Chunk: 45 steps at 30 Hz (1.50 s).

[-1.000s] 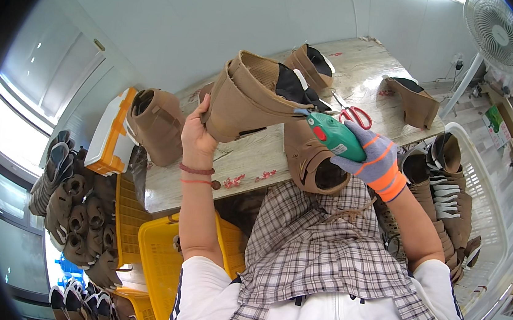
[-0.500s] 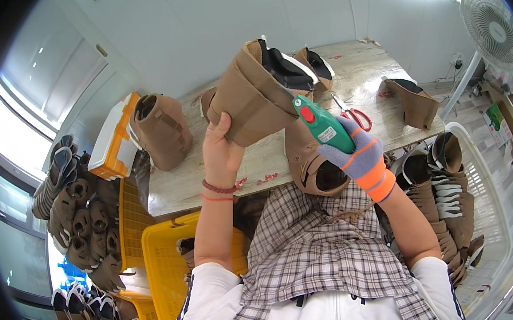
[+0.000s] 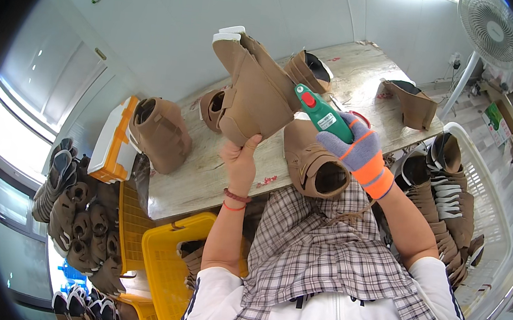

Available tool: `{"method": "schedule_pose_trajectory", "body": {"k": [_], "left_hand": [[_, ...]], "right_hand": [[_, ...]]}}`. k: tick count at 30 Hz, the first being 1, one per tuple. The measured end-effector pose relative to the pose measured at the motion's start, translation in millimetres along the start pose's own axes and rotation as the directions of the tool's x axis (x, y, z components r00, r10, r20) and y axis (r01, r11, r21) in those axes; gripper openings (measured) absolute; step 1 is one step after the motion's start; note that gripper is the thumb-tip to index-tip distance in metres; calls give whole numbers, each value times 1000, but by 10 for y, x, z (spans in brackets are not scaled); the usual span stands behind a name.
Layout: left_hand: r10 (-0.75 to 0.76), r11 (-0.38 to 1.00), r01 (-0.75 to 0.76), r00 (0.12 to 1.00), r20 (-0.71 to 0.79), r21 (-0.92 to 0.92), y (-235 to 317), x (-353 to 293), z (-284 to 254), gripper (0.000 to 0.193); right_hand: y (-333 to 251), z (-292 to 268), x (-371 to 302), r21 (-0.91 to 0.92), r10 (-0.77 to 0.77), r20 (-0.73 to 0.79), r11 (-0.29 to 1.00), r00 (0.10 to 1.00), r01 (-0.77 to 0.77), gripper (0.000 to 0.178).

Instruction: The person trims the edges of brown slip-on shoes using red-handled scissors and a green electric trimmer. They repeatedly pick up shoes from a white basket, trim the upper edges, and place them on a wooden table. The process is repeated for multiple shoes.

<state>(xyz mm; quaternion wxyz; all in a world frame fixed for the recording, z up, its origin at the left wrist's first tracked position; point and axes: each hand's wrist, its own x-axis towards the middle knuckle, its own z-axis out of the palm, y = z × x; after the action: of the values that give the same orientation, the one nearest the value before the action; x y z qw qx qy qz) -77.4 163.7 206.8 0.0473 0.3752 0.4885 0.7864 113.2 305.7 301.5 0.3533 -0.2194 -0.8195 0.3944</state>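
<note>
My bare left hand [image 3: 241,166] grips a brown shoe upper [image 3: 262,92] by its lower edge and holds it raised above the table [image 3: 199,182], its white-edged tip pointing up. In my right hand [image 3: 359,148], which wears a grey and orange glove, is a green handheld tool [image 3: 324,116] with a red button. The tool's tip points at the upper's right side; I cannot tell whether they touch. Below the tool, a second brown upper [image 3: 299,155] lies at the table's near edge. Red-handled scissors [image 3: 364,117] show partly behind the tool and glove.
More brown uppers stand on the table, at the left [image 3: 162,142], back [image 3: 302,73] and right [image 3: 415,107]. An orange-white case [image 3: 109,149] and yellow crate [image 3: 158,255] are left. Stacked uppers [image 3: 449,206] fill a white basket [image 3: 501,214] at right, below a fan [image 3: 496,32].
My left hand has turned the upper over, so its dark lining is now hidden and its white-edged tip points up. That hand moved slightly right and down; the tool stayed almost in place.
</note>
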Motion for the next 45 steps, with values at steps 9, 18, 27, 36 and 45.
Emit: {"method": "schedule_pose_trajectory", "body": {"k": [9, 18, 27, 36, 45], "left_hand": [[150, 860, -232, 967, 208, 455, -69, -82, 16, 16], [316, 750, -401, 916, 248, 526, -187, -183, 55, 15], [336, 684, -476, 878, 340, 553, -185, -171, -3, 14], [335, 591, -575, 813, 476, 566, -313, -245, -161, 21], [317, 208, -375, 900, 300, 903, -697, 1305, -331, 19]], "right_hand": [[12, -44, 81, 194, 202, 60, 958, 978, -210, 49], [95, -157, 79, 302, 361, 85, 879, 929, -369, 48], [53, -99, 67, 356, 363, 111, 855, 925, -378, 46], [66, -98, 344, 355, 381, 129, 844, 916, -401, 46], [351, -277, 273, 293, 452, 91, 839, 887, -457, 47]]}}
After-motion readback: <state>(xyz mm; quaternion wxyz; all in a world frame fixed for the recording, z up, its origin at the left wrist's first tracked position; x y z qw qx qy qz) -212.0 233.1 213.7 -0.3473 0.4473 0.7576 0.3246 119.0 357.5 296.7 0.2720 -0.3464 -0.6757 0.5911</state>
